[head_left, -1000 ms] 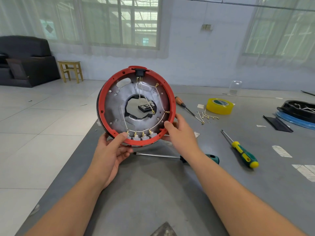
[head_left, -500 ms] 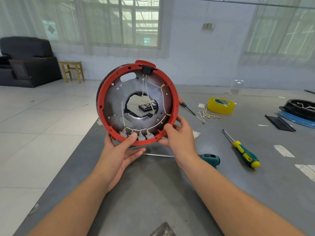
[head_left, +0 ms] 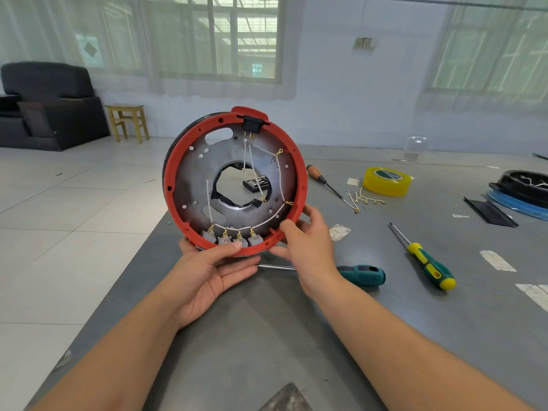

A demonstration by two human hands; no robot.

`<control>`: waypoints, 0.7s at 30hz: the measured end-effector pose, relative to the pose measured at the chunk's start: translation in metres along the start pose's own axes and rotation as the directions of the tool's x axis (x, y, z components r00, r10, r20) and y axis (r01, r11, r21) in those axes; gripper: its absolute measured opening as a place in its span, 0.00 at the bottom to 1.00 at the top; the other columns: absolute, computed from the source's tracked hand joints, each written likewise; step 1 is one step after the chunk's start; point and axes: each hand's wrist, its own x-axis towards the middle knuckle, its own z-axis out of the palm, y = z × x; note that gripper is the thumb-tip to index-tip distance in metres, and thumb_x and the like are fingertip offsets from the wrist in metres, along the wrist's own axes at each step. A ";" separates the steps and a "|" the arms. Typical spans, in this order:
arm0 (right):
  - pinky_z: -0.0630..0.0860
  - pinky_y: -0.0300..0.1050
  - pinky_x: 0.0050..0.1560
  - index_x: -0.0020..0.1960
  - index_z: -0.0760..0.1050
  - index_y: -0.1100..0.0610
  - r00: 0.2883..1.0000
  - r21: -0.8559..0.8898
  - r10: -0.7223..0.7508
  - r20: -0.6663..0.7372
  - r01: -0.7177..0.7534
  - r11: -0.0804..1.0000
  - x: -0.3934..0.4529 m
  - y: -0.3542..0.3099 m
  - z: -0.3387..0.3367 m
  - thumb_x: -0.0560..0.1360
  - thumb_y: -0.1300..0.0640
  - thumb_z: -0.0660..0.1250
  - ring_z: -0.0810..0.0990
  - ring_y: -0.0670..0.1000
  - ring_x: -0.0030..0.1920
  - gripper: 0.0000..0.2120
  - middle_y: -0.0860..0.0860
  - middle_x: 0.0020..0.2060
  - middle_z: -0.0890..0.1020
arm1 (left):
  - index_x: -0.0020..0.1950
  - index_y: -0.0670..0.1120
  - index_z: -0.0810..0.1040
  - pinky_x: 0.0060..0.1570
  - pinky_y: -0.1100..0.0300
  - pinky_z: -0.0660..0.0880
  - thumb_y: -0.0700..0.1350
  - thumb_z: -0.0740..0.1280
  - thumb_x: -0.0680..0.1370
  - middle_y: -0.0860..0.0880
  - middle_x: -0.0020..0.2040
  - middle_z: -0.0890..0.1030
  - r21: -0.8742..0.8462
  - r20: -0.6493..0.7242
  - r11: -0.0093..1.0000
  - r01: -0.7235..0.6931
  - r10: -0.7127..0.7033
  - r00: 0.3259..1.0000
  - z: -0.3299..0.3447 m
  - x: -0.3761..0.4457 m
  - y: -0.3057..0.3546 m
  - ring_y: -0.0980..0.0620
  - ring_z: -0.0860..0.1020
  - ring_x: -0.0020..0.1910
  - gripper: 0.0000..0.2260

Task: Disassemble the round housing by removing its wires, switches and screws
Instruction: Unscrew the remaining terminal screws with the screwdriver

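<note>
Both hands grip round housing [head_left: 234, 182] upright at bottom rim; left hand [head_left: 207, 274] thumb touches switches [head_left: 231, 237], right hand [head_left: 308, 247] just beside them.

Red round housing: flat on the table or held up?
Held up on edge: the red round housing is off the grey table, left hand and right hand gripping its lower rim.

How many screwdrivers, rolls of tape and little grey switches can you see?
Screwdrivers: 3 (teal handle, yellow and green handle, orange handle)
Rolls of tape: 1 (yellow)
Grey switches in the red housing: 4 (first)
Total: 8
</note>
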 end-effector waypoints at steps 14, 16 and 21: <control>0.77 0.32 0.58 0.77 0.63 0.41 0.928 -0.561 -0.268 0.257 0.369 0.741 -0.015 -0.019 -0.018 0.80 0.51 0.69 0.83 0.39 0.56 0.28 0.37 0.70 0.74 | 0.76 0.51 0.64 0.46 0.41 0.86 0.27 0.72 0.72 0.29 0.57 0.84 -0.089 -0.107 0.995 -0.033 0.024 0.994 -0.010 0.006 0.001 0.28 0.85 0.55 0.38; 0.77 0.34 0.58 0.76 0.64 0.42 0.873 -0.717 -0.311 0.376 0.487 0.499 -0.019 -0.025 -0.034 0.82 0.50 0.66 0.79 0.40 0.61 0.25 0.38 0.69 0.75 | 0.75 0.51 0.64 0.46 0.41 0.86 0.26 0.72 0.71 0.29 0.57 0.85 -0.089 -0.115 0.995 -0.040 0.030 0.993 -0.011 0.006 0.001 0.28 0.85 0.55 0.38; 0.77 0.49 0.56 0.61 0.82 0.50 0.682 -0.782 -0.410 0.605 0.607 -0.144 -0.024 -0.040 -0.083 0.81 0.45 0.66 0.82 0.51 0.56 0.14 0.46 0.57 0.84 | 0.77 0.49 0.63 0.45 0.40 0.85 0.25 0.69 0.76 0.30 0.58 0.85 -0.072 -0.133 0.996 -0.048 0.038 0.990 -0.010 0.004 0.000 0.28 0.85 0.55 0.35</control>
